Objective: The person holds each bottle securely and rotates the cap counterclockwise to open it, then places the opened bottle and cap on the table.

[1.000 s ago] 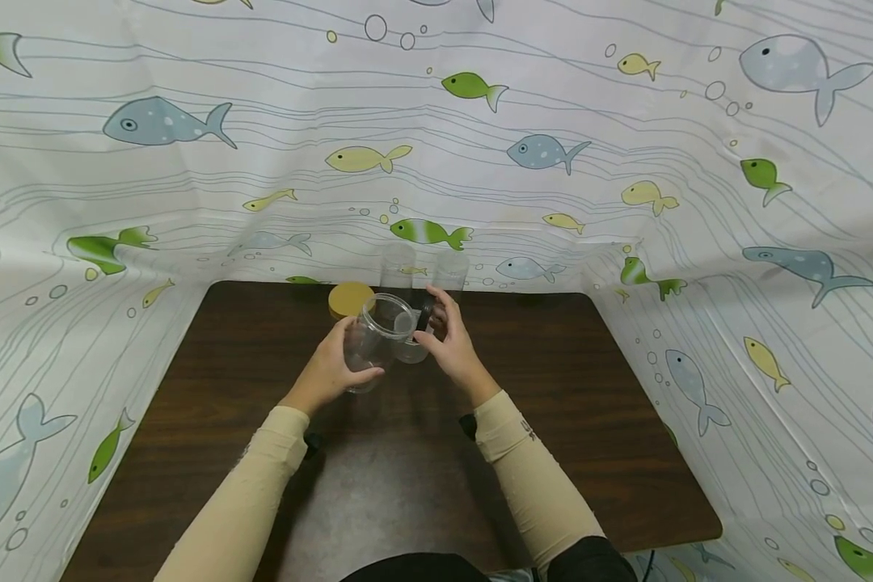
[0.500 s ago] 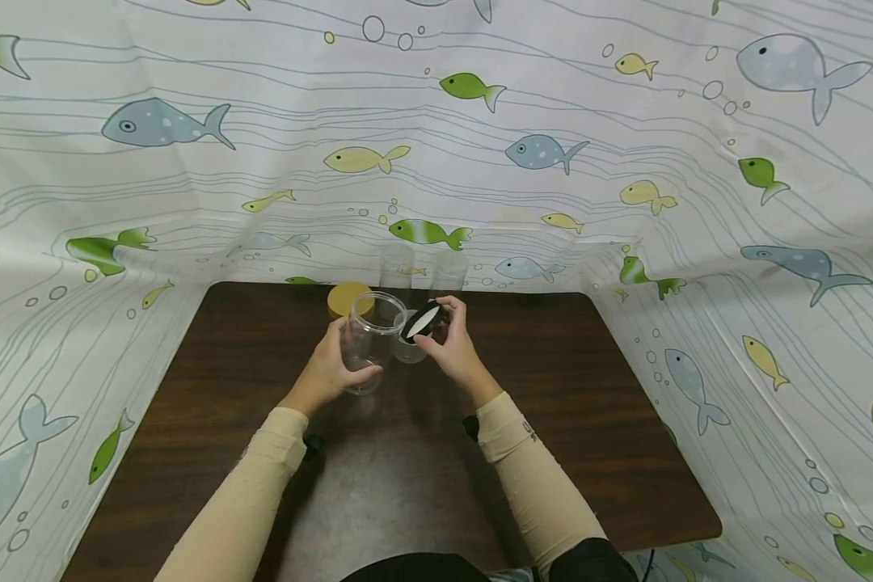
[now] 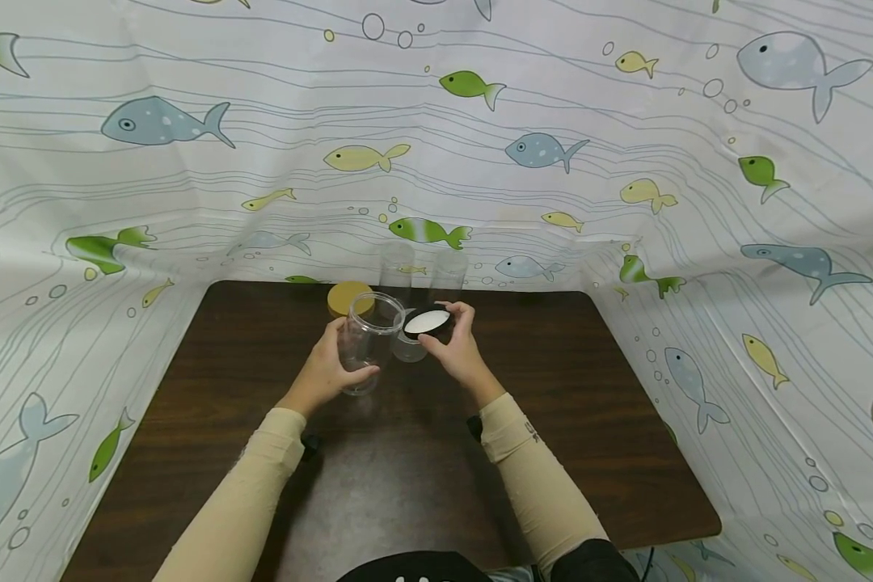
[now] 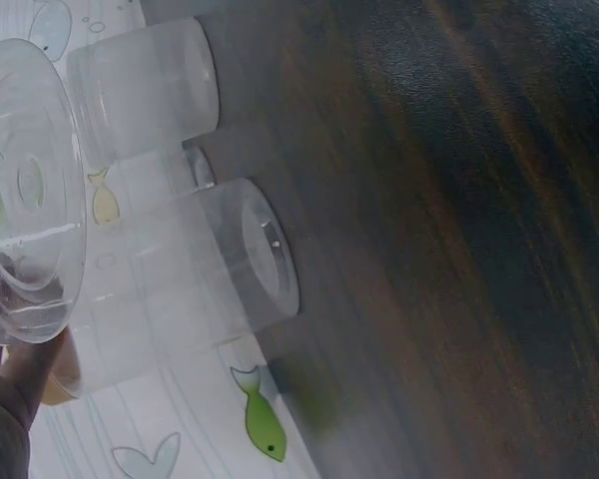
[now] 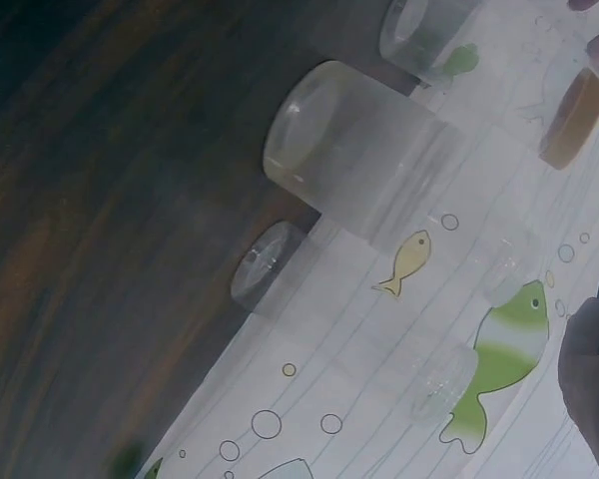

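Brown table point(image 3: 400, 485) | right fingers point(image 3: 462, 314) grip black lid point(image 3: 428, 322), now turned flatter

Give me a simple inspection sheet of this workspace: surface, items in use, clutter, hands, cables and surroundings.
Surface: dark wood-grain table, with glare near the person.
Items in use: clear jar, open at the top; black lid, off the jar, its white inner face showing.
Clutter: yellow-lidded jar, small jar and two tall jars, grouped toward the table's far side.
Hands: left hand grips the clear jar; right hand holds the black lid by its edge.
Cables: one thin dark cable, below the table's near right corner; where it leads is out of view.
Surroundings: white fish-print sheet behind and at both sides.
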Tool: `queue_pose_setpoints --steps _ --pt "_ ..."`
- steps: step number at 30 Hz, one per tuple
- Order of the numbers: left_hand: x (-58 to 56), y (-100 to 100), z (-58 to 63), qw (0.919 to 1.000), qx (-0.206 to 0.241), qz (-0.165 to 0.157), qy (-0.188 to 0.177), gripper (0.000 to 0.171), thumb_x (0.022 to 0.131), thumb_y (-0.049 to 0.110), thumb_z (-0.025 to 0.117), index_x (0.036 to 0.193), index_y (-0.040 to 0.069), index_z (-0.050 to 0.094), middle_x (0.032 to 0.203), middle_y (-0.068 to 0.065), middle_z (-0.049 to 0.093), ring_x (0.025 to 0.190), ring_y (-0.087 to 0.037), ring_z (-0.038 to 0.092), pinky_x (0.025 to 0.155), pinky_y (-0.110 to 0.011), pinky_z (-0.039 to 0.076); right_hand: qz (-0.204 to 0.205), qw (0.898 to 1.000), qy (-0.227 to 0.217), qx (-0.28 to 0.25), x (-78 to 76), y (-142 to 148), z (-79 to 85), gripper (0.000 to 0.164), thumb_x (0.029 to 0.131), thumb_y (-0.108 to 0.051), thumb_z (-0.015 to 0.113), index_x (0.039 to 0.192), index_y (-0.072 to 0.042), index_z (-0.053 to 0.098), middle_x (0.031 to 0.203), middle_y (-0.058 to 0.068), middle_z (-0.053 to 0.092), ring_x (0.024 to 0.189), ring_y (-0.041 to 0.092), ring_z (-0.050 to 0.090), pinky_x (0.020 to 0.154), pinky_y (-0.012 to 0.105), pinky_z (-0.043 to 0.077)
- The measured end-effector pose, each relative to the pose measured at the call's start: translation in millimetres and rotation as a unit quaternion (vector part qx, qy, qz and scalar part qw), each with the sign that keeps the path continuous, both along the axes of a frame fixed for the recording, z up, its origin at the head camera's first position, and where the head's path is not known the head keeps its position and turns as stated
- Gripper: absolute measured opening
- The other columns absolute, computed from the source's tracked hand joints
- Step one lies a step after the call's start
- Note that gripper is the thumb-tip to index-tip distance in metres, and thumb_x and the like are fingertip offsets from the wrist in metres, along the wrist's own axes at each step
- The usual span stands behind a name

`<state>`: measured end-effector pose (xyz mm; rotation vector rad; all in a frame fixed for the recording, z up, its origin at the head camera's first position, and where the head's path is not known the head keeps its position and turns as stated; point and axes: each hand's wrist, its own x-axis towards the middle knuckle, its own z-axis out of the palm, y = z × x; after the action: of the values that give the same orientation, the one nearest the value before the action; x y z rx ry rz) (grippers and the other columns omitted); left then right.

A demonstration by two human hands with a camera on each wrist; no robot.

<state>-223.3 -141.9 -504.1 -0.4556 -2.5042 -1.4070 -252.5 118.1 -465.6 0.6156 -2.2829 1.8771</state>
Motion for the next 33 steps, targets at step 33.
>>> queue_pose_setpoints --steps 33 --pt "0.2 -5 -19.1 0.9987 0.049 -0.015 -0.001 0.094 0.064 0.011 0.098 0.133 0.003 0.034 0.132 -0.017 0.054 0.12 -0.033 0.055 0.104 -0.052 0.041 -0.039 0.993 -0.108 -0.003 -4.7 27 -27.1 0.045 0.091 -0.002 0.073 0.104 0.003 0.03 0.16 0.024 0.032 0.13 0.038 0.048 0.094 0.033 0.049"
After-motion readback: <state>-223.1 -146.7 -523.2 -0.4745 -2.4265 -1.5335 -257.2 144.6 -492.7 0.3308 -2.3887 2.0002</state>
